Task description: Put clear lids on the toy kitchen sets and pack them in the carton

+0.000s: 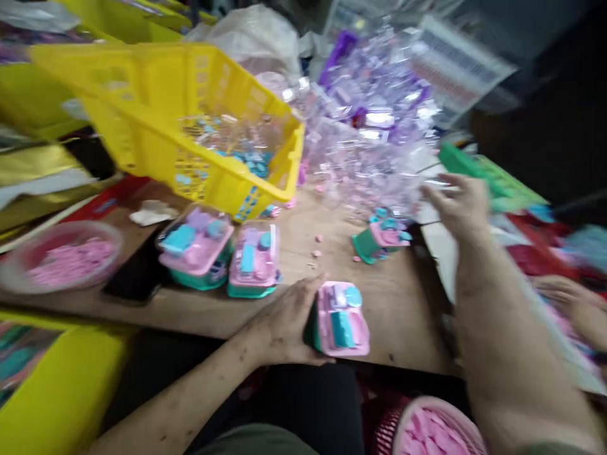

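My left hand (291,322) is wrapped round the side of a small pink and teal toy kitchen set (342,319), held upright at the table's front edge. Its pink top carries teal and lilac blocks. My right hand (459,202) is stretched out to the right, thumb and fingers apart, beside a heap of clear plastic pieces (374,158). A glint shows near its fingertips, but blur hides whether plastic touches them. Two similar sets, a larger (196,243) and a smaller (253,259), stand left of my left hand under clear covers. Another teal and pink set (382,237) sits tilted farther back.
A yellow basket (190,148) with small blue parts leans at the back left. Near it are a bowl (111,243) of pink pieces and a black phone-like slab (137,272). A pink basket (403,426) stands below the table. Another person's hand (571,303) is at the right.
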